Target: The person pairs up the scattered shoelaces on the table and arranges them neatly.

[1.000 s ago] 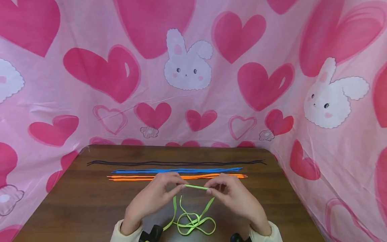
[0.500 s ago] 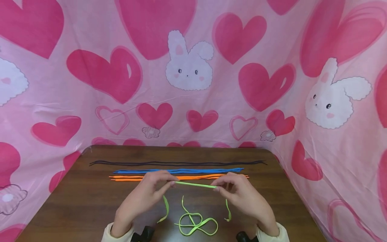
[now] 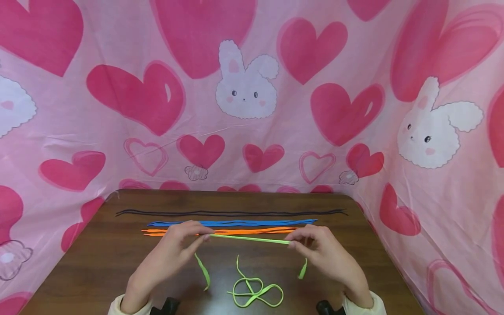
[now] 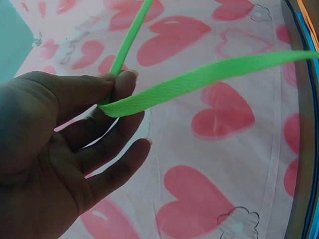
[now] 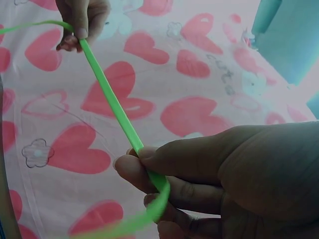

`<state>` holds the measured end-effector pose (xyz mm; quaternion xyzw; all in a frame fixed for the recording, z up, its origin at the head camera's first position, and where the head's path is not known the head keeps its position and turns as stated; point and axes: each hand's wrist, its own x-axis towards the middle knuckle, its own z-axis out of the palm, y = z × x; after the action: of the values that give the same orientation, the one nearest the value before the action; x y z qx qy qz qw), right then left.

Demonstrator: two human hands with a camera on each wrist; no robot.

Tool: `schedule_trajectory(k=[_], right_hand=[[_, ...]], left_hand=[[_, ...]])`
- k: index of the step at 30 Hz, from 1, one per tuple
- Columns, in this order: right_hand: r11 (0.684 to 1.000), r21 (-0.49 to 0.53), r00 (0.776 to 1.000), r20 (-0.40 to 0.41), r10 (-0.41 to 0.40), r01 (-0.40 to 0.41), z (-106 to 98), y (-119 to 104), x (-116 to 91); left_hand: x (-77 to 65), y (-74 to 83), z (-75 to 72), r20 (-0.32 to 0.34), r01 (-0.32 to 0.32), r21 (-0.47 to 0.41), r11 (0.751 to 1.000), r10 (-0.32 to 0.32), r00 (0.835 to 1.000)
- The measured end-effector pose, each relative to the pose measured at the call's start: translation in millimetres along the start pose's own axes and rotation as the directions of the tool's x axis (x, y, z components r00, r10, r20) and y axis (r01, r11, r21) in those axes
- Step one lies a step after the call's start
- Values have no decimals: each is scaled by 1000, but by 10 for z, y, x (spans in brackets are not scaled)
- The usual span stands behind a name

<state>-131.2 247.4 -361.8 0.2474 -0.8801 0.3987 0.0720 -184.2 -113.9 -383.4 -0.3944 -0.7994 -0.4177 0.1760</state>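
Observation:
A flat lime-green shoelace is stretched taut between both hands above the table. My left hand pinches it between thumb and forefinger, and its loose end hangs below that hand. On the other side my right hand pinches the lace the same way, with a short tail dangling. In the left wrist view the lace bends sharply at the fingertips; in the right wrist view it runs up to the left hand. A second lime-green shoelace lies in loose loops on the table between the wrists.
Farther back, orange shoelaces, blue shoelaces and black shoelaces lie in straight rows across the brown wooden table. A pink heart-and-rabbit cloth hangs behind the table and along its sides.
My hands have moved apart, the left one most, so the taut stretch of lace between them has grown longer. Its hanging ends have shortened and swung outward. The looped lace stays put.

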Motion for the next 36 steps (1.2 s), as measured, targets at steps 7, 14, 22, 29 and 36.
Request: schedule_trajectory(k=[7,14,22,29,36], right_hand=[[998,-4,998,-13,59,-59,-81,50,-47],[998,-41,999,-34,37,-38,-143,145,-80],[997,-49,997,-48,60,-62,-214,239,-124],[985,-64,986,-48,157,-160,-331,327,-147],[976,-26,977,-22,214,-214,-427,467,-212]], left_hand=[[-80,-83,-85,-38,-3,43,999,5,999],[-177,-201,-191,-35,-9,91,996,12,999],[-232,-336,-385,-87,-48,143,989,61,994],[-254,-411,-552,-92,-38,219,975,59,994],[-346,-464,-741,-113,6,275,962,26,993]])
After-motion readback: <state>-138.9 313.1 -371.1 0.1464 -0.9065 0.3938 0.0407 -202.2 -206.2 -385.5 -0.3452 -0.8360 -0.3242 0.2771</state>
